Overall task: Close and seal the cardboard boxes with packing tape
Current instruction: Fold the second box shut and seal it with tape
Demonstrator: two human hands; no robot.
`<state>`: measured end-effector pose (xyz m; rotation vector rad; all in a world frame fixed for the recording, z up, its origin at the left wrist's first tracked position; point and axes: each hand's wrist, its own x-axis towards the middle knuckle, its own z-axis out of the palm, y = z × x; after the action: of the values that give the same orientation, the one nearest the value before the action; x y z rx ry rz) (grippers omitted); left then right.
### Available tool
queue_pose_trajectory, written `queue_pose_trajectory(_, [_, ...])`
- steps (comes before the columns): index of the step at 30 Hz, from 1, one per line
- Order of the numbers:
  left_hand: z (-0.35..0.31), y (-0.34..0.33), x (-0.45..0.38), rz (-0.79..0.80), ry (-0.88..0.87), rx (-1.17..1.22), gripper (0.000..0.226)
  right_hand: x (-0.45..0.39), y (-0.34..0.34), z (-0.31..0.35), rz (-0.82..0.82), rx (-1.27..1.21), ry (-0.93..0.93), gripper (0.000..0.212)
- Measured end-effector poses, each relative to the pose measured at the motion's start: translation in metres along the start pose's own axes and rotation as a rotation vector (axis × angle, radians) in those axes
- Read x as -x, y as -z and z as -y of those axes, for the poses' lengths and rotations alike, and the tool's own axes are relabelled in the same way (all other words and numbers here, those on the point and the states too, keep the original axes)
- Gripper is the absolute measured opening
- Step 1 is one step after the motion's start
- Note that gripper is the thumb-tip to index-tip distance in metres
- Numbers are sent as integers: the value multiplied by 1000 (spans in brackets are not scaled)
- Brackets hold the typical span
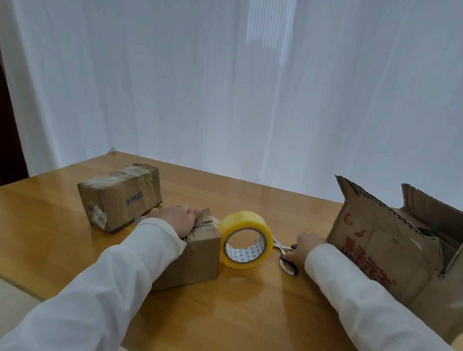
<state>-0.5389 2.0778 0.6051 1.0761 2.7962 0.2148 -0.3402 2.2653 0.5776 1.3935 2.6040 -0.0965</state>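
While your left hand point(179, 218) presses flat on the small box point(195, 256), your right hand point(302, 248) grips the scissors point(284, 253) beside the tape roll point(244, 241). 1 risk: easing that palm could let the flaps spring up; the large box point(386, 251) stands unsealed, flaps raised.

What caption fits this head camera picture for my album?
Left hand presses the small box; right hand holds scissors beside the tape roll.

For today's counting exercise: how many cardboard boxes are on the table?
3. A taped box lies at the far left, a small box sits under the left hand, and a big open box stands at the right. None seems hidden.
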Motion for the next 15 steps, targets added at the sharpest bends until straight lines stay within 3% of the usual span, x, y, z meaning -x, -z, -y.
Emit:
queue_pose_trajectory(10, [10, -6, -6, -23, 42, 10, 53, -1, -5, 5, 23, 65, 8, 39])
queue_pose_trajectory(15, [6, -5, -4, -32, 43, 23, 51, 3, -4, -1, -48, 21, -39, 36])
